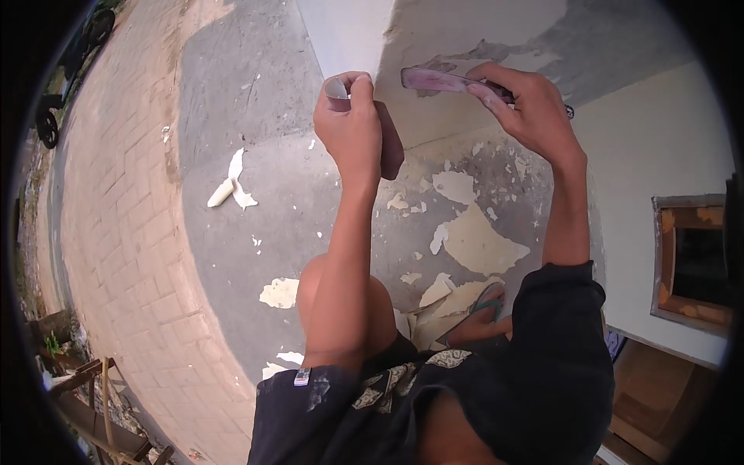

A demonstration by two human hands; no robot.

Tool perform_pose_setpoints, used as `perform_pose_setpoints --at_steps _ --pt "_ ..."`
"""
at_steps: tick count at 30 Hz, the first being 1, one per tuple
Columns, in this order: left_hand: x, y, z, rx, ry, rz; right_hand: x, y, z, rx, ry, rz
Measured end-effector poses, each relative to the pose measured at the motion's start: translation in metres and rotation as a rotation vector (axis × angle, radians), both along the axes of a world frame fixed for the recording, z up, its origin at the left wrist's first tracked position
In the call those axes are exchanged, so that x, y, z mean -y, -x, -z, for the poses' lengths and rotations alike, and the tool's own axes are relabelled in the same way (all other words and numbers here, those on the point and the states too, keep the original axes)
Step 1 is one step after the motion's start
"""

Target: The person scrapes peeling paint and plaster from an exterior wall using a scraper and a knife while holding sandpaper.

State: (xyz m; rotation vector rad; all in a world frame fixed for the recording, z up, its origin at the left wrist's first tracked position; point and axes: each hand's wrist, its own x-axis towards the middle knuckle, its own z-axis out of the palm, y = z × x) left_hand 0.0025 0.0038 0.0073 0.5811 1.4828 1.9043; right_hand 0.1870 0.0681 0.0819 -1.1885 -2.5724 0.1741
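My left hand (pixel 349 124) is closed around a bent reddish-brown sheet that looks like sandpaper (pixel 392 141). One end of it curls up by my thumb, showing a pale inner side; the other hangs past my palm. In my right hand (pixel 531 108), thumb and fingers pinch a flat, narrow purplish bar (pixel 438 80) smeared with pale dust, its free end pointing left toward my left hand. What kind of tool the bar is, I cannot make out. Both hands are raised before a white wall corner (pixel 349 39), beside a patchy, partly peeled wall (pixel 465 31).
Peeled paint flakes (pixel 480 240) litter the grey concrete floor (pixel 256 178), several near my sandaled foot (pixel 484 310). A curled white scrap (pixel 225 191) lies to the left. Beyond runs a brick-patterned pavement (pixel 124 217). A wood-framed window (pixel 697 260) is at right.
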Motion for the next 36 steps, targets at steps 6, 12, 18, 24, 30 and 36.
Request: perform_pose_setpoints --at_steps 6,12,18,24,30,36 --pt "-0.002 0.002 0.005 0.073 0.005 0.019 -0.029 -0.018 0.003 0.193 -0.255 -0.155" --pt "-0.005 -0.002 0.007 0.076 -0.005 0.004 -0.006 0.011 0.066 0.273 -0.322 -0.161" --pt "-0.006 -0.003 0.008 0.005 0.022 -0.019 -0.007 -0.008 0.015 0.322 -0.445 -0.083" --pt "-0.010 -0.007 0.010 0.030 -0.007 -0.042 -0.021 -0.001 0.024 0.347 -0.475 -0.174" --pt "-0.018 -0.008 0.014 -0.001 -0.009 -0.087 -0.025 -0.006 0.018 0.307 -0.477 -0.206" --pt "-0.014 -0.010 0.012 0.000 -0.001 -0.071 -0.039 -0.009 0.041 0.347 -0.449 -0.256"
